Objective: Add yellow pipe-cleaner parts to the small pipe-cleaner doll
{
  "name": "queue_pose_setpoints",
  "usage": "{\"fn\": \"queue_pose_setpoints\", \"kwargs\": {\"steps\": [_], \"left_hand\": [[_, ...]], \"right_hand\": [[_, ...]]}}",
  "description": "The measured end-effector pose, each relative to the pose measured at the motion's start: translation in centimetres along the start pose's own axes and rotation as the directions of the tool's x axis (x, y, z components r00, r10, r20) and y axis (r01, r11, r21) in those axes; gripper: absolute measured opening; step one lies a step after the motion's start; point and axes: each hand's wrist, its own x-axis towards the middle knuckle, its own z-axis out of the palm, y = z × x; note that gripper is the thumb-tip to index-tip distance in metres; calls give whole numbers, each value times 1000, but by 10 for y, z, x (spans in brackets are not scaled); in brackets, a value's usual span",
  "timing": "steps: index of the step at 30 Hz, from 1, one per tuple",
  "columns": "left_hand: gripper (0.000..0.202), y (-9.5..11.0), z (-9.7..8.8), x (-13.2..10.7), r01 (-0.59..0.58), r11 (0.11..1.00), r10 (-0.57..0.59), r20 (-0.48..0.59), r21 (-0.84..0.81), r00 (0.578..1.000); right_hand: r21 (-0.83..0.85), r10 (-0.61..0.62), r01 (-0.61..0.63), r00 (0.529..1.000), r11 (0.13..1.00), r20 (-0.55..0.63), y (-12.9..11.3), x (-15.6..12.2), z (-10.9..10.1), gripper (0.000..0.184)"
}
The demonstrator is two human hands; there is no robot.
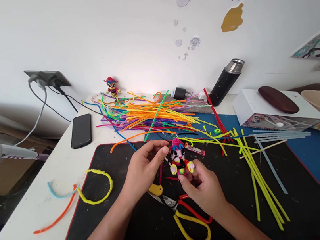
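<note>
A small pipe-cleaner doll (178,156) is upright over the black mat, facing me, with a magenta and blue hat, yellow cuffs and a dark beard. My right hand (204,185) grips its lower body between thumb and fingers. At the left side of its hat, my left hand (145,168) has thumb and forefinger closed together; the fingertips are partly hidden. Below the doll lie scissors (192,227) with red and yellow handles. A yellow-handled tool (156,189) is partly under my left hand, and a pink lighter (195,150) lies behind the doll.
Several colourful pipe cleaners (156,114) are heaped behind the mat (235,205); yellow-green ones (261,181) lie right. A similar doll (112,87) stands by the wall. A phone (81,131), a curved yellow pipe cleaner (110,187), a thermos (226,82) and a white box (275,106) surround the workspace.
</note>
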Motion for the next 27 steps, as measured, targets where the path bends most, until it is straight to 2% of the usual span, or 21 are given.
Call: {"fn": "queue_pose_setpoints", "kwargs": {"steps": [4,10,16,24,27], "left_hand": [[49,-2,-5,1,72,988,-72,8,-134,997],[50,-10,-8,0,212,942,-181,136,-260,974],[46,-15,-8,3,325,860,-256,218,-394,942],[45,-16,-3,12,442,692,-361,257,-570,896],[45,-17,-1,14,456,655,-382,258,-603,888]], "right_hand": [[-1,-13,13,1000,1000,-6,-2,2,0,31],[27,10,-10,1000,1000,1,-3,8,0,29],[43,61,-63,997,997,49,-5,17,2,26],[36,29,-31,999,999,43,-3,33,5,24],[48,14,-17,998,999,56,0,37,7,23]]}}
